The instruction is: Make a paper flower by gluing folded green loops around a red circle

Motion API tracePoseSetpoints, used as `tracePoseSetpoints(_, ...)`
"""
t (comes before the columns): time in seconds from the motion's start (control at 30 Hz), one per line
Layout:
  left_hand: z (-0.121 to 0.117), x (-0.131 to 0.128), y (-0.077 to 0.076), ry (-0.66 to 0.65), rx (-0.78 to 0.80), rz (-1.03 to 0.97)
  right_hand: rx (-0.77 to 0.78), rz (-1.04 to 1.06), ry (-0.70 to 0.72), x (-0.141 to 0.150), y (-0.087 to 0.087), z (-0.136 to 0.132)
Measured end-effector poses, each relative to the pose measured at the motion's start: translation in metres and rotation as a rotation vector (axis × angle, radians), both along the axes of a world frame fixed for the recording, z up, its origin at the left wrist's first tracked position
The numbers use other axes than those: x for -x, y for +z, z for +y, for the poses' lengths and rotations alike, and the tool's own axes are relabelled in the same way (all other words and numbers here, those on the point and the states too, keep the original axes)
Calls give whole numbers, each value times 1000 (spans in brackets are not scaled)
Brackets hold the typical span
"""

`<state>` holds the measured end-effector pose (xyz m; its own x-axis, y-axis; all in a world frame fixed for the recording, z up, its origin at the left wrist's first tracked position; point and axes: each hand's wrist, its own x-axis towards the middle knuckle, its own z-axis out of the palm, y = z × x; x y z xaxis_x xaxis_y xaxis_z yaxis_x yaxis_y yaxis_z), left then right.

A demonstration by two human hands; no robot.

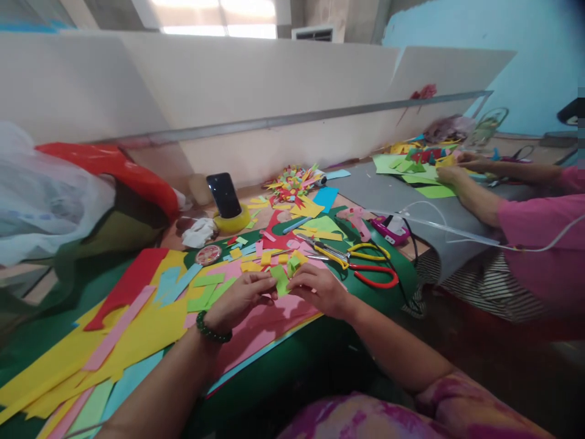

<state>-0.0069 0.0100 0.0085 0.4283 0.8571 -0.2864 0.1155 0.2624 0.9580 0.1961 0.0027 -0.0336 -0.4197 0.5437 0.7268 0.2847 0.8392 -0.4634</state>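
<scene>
Between my two hands is a small light-green felt or paper piece point(280, 280). My left hand point(249, 297), with a dark green bead bracelet point(211, 329) at the wrist, pinches its left edge. On the other side my right hand point(319, 288) has its fingers closed on the green piece, with a curled green bit point(294, 264) at its fingertips. Pink sheets point(256, 335) lie beneath both hands. Just beyond are small yellow pieces point(250, 266), and green strips point(208, 292) lie left of my left hand.
Scissors with red and yellow handles point(372, 277) and yellow-handled pliers point(331, 255) lie at the right. A phone point(223, 194) leans in a yellow tape roll point(233, 221). A pink glue gun point(355, 221) lies farther right. A co-worker's hands point(457, 171) handle pieces at another table.
</scene>
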Motion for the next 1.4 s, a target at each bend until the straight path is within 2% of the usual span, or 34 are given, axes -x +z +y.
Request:
tracePoseSetpoints(0.1, 2, -3, -1, 16, -28, 38, 162, 90, 33, -2, -2, 4)
tracePoseSetpoints(0.2, 1, -7, -2, -10, -78, 130, 387, 163, 3, -2, -1, 5)
tracePoseSetpoints(0.37, -4, -13, 1, -77, -259, 288, 752, 240, 8, -1, 1, 8)
tracePoseSetpoints(0.53, -9, -16, 5, -126, -470, 412, 917, 250, 12, -2, 2, 11)
tracePoseSetpoints(0.67, -13, -18, 6, -126, -537, 460, 973, 239, 22, -3, 3, 12)
tracePoseSetpoints(0.93, -15, -19, 5, -149, -581, 492, 985, 206, 10, -4, 3, 12)
tracePoseSetpoints(1.4, -16, -17, -1, -177, -590, 506, 908, 175, 0, -3, 4, 10)
